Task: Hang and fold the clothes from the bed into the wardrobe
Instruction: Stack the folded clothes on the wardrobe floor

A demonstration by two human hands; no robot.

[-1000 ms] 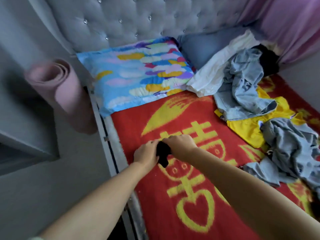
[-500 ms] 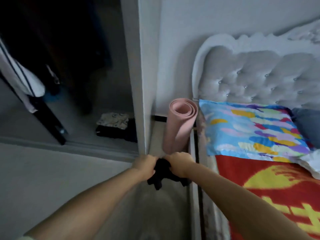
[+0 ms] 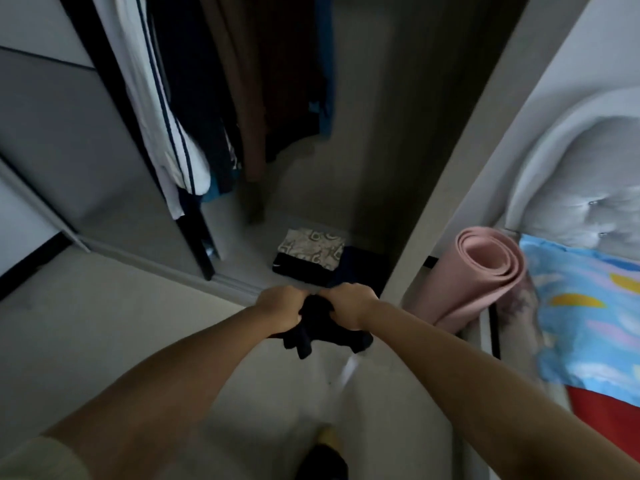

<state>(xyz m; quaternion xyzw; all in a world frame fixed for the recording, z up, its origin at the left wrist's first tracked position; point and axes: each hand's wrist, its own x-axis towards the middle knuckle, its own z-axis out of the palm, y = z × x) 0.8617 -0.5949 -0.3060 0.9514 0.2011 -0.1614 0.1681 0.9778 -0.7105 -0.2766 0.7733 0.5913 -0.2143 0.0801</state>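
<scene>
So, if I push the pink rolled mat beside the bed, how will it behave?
The mat is probably light and soft, being rolled foam. It leans between the wardrobe wall and the bed, so a push may tip it; lying down, it would likely roll.

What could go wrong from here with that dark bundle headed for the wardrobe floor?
Both hands, left hand and right hand, bunch the dark garment; loose ends hang below, so the fold may come apart. The folded stack sits near the wardrobe's front edge; setting it down carelessly could knock that stack askew.
</scene>
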